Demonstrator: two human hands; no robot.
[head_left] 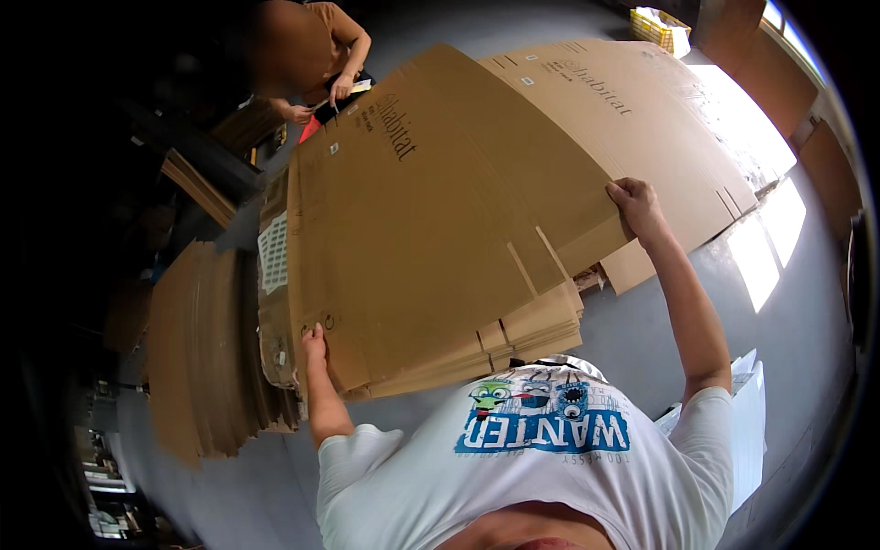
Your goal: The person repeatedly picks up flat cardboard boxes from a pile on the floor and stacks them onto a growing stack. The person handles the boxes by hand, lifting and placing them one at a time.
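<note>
A large flat brown cardboard sheet (431, 211) with dark print lies on top of a stack of like sheets (541, 330) in front of me. My right hand (639, 209) pinches its right edge, which is raised off the stack. At the sheet's near left corner, my left hand (314, 341) is closed on the edge, with the fingertips on the top face and the rest partly hidden. A second stack of flat cardboard (632, 119) lies to the right, partly covered by the raised sheet.
Upright cardboard sheets (206, 348) stand to the left. Across the stack a person (321, 55) holds small items near its far left edge. A yellow basket (658, 31) with white contents sits at the far right. Sunlight falls on the grey floor (642, 321) at right.
</note>
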